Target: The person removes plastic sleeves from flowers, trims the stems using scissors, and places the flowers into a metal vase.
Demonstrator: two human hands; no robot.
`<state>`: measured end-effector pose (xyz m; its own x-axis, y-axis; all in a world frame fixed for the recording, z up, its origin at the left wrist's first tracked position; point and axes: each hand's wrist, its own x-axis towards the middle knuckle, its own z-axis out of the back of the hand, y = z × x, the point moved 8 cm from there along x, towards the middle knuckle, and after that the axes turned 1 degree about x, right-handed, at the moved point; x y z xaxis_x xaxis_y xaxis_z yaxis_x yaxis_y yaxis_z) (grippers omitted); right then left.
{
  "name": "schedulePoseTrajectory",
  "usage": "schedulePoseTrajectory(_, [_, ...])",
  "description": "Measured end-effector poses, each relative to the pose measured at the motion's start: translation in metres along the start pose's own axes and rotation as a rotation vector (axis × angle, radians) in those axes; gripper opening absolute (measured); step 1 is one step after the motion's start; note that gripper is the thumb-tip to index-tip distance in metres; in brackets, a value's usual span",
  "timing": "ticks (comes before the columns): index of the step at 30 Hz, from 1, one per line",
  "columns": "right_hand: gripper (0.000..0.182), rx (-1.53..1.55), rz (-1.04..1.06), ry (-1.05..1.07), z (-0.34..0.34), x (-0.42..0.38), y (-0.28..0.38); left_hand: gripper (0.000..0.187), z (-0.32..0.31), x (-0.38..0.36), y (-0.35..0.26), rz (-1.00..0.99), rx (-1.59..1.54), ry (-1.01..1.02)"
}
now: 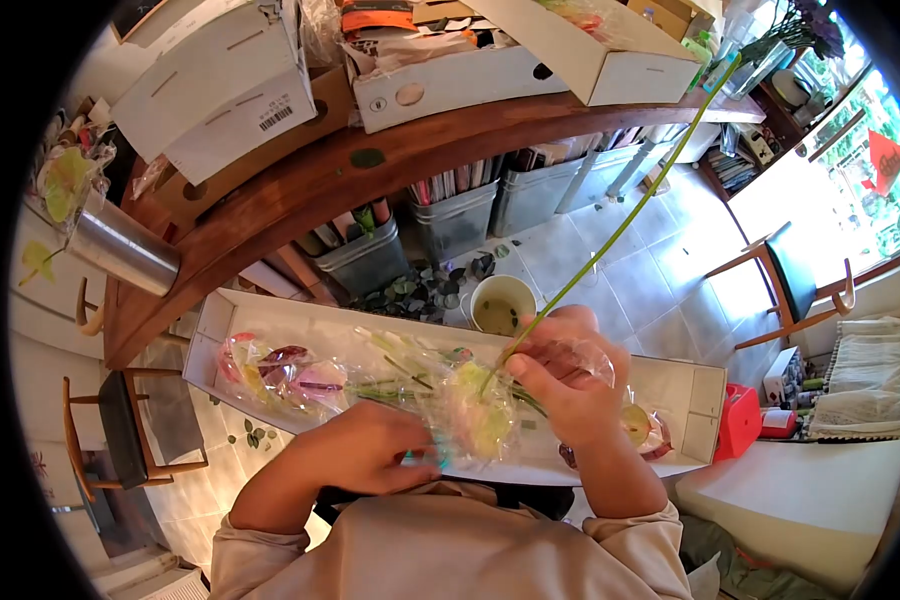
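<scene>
Far left of both grips, a shiny metal vase (125,250) with pale flowers stands at the end of a wooden bench (450,140). The bench runs beyond the grips and carries cartons (235,115). Nearer, still left of the left grip, a dark-seated chair (125,430) stands on the tiled floor (655,295), with loose leaves (255,436) close by. A long white box (300,318) spans the space about both grips; in its left part lie wrapped flowers (285,372). The left grip (375,450), fingers curled, is at the box's near edge; whether it holds anything cannot be told. Between the grips is a pale bloom (485,425) in clear wrap. The right grip (573,365) pinches a green stem (625,215), which slants from the bloom up past the fingers toward the upper right. Beyond the grips, a bucket (500,305) of cloudy water and grey bins (455,222) stand on the floor. Right of the right grip are a red container (738,425) at the box's end and, farther off, another chair (788,280) near a bright window.
</scene>
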<state>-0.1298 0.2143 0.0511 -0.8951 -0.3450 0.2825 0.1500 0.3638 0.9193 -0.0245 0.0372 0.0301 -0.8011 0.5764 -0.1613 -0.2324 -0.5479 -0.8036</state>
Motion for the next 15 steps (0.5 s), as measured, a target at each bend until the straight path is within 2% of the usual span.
schedulePoseTrajectory(3, [0.033, -0.007, 0.001, 0.040, -0.009, -0.002, 0.001, 0.018, 0.050, -0.030, -0.038, -0.404, -0.287, -0.453])
schedulePoseTrajectory(6, [0.030, -0.034, -0.115, 0.101, -0.021, -0.007, -0.003, 0.022, 0.081, -0.009, -0.062, -0.192, -0.052, -0.770])
schedulePoseTrajectory(9, [0.027, -0.067, -0.073, 0.161, -0.030, -0.007, 0.003, 0.022, 0.071, 0.012, -0.061, -0.358, -0.036, -0.807])
schedulePoseTrajectory(12, [0.024, -0.060, -0.099, 0.148, -0.028, -0.010, 0.000, 0.021, 0.069, 0.015, -0.055, -0.319, -0.049, -0.734])
schedulePoseTrajectory(15, [0.034, -0.203, -0.096, 0.189, -0.026, -0.011, -0.003, 0.017, 0.065, 0.015, -0.050, -0.314, -0.123, -0.743])
